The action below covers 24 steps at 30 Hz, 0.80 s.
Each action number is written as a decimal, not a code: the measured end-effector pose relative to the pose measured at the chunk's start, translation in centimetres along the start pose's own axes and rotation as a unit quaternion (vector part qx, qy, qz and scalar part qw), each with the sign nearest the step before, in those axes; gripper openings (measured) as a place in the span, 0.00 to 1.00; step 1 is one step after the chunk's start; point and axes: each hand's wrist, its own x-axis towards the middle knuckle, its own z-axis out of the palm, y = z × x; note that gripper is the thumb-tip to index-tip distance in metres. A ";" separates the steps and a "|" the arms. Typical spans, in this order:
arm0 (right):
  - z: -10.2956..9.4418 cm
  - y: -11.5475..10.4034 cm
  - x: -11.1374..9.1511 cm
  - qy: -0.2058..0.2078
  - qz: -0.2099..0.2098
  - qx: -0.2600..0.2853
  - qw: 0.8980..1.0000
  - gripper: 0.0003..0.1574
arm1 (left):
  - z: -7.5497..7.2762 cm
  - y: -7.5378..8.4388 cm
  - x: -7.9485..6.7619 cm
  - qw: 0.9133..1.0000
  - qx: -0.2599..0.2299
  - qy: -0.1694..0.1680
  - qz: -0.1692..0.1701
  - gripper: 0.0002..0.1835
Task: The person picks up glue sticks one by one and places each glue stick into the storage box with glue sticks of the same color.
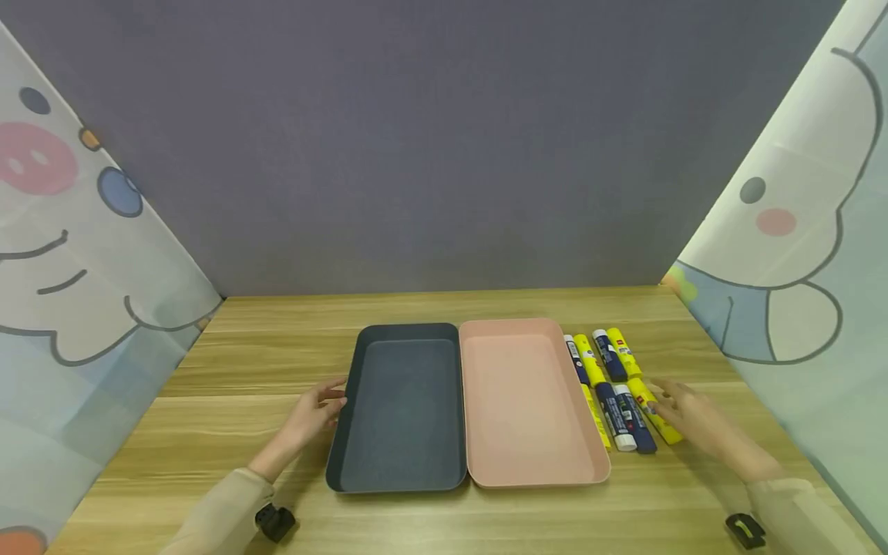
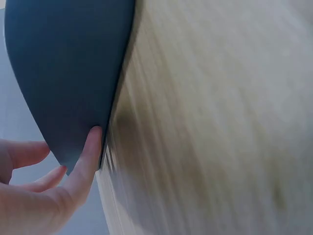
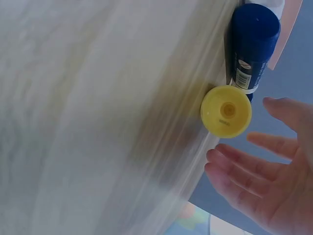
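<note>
A dark grey tray (image 1: 402, 416) lies on the table, and my left hand (image 1: 315, 416) is at its left side. In the left wrist view, fingertips of the left hand (image 2: 54, 191) touch the outer wall of the dark tray (image 2: 68, 73). Several yellow and navy glue sticks lie in two rows right of the pink tray (image 1: 534, 408). My right hand (image 1: 694, 416) hovers beside the nearest yellow glue stick (image 1: 662, 424), fingers spread. In the right wrist view, the right hand (image 3: 264, 171) holds nothing, and the round end of the yellow glue stick (image 3: 215, 115) faces the camera.
The two trays stand side by side with rims meeting on a wooden table (image 1: 264, 347). Behind it rises a grey panel (image 1: 444, 154). Cartoon-printed curtains (image 1: 784, 262) hang at both sides. A navy glue stick (image 1: 608, 356) lies in the far row.
</note>
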 end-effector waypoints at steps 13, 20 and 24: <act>0.6 0.3 0.3 -0.013 0.003 -0.021 1.000 0.28 | 0.0 0.0 0.1 0.999 -0.044 -0.018 -0.026 0.23; 0.9 0.3 0.6 -0.022 0.017 -0.013 1.000 0.27 | -0.1 -0.3 0.3 0.995 -0.081 -0.025 -0.047 0.23; 1.1 0.3 0.7 -0.026 0.020 -0.007 0.999 0.28 | -0.1 -0.5 0.3 0.994 -0.094 -0.027 -0.049 0.23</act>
